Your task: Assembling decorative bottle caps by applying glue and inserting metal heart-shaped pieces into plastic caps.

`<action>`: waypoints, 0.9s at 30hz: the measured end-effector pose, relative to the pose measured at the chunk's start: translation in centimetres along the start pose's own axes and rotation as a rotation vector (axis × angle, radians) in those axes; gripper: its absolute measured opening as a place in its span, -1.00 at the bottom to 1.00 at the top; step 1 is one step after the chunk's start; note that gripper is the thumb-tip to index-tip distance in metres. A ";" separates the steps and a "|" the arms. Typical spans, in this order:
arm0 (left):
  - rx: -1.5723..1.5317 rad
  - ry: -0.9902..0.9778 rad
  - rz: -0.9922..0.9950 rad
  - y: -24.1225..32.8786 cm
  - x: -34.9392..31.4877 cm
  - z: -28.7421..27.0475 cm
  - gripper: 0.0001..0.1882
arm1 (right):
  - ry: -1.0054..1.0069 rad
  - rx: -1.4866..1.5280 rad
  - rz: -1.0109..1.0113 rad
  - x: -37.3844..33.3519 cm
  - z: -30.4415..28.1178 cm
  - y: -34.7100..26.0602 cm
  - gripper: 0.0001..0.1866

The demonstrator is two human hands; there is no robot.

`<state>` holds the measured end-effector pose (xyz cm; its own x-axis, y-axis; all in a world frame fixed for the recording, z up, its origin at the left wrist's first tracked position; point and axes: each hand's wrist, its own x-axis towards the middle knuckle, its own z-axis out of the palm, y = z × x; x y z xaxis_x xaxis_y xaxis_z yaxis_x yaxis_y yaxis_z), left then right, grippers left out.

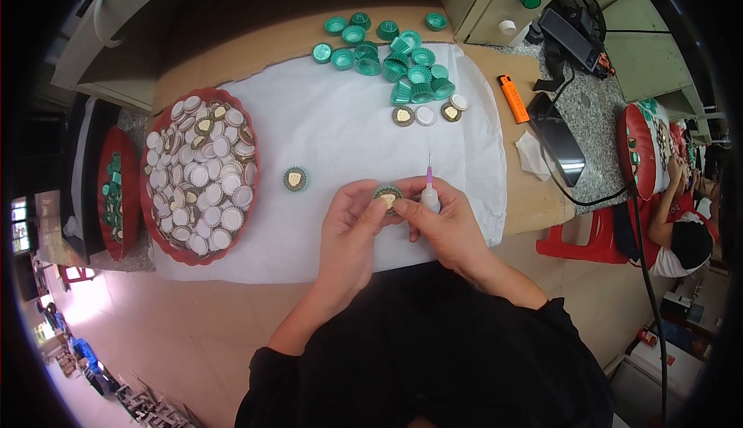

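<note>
A: Where's the small round green-rimmed fluted cap [388,195]?
B: I'm pinching its rim over the white sheet [348,142], left grip [350,223] and right grip [451,217] closed; right's also holding a white purple-tipped bottle [430,199].
A: Handling?
B: Guessing light, stiff, slick; rim only.

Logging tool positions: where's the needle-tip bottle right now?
Head view, just right of centre: the white needle-tip bottle is in the right hand, needle pointing away from the person, just right of the held crown cap.
</note>
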<state>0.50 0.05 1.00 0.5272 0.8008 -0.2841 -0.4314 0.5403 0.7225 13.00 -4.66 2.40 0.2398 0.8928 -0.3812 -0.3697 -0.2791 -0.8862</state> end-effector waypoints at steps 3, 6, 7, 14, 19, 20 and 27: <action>0.177 -0.063 -0.058 0.2 -0.1 -0.7 -0.73 | -0.027 0.014 0.014 -0.2 -0.2 -0.3 -0.73; 0.205 -0.060 -0.032 0.3 -0.3 -0.4 -0.65 | 0.040 -0.048 0.014 -0.2 -0.2 -0.4 -0.73; 0.120 -0.070 -0.050 -0.1 -0.3 -0.7 -0.61 | 0.026 -0.018 0.014 -0.3 -0.1 -0.4 -0.73; 0.103 -0.079 -0.057 0.6 -0.3 0.7 -0.79 | -0.018 -0.018 0.056 -0.5 -0.7 0.0 -0.76; 0.124 -0.062 -0.034 0.4 -0.2 0.5 -0.82 | -0.007 0.048 0.061 -0.5 -0.4 -0.3 -0.78; 0.129 -0.060 -0.016 0.3 -0.2 0.6 -0.84 | -0.014 0.023 0.047 -0.4 -0.5 -0.2 -0.78; 0.115 -0.034 -0.019 0.0 0.2 0.6 -0.85 | -0.004 -0.002 0.058 -0.1 -0.2 -0.1 -0.79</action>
<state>1.00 0.04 1.35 0.5594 0.7808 -0.2783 -0.3358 0.5205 0.7851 13.22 -4.80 2.42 0.2143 0.8768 -0.4304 -0.3806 -0.3309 -0.8635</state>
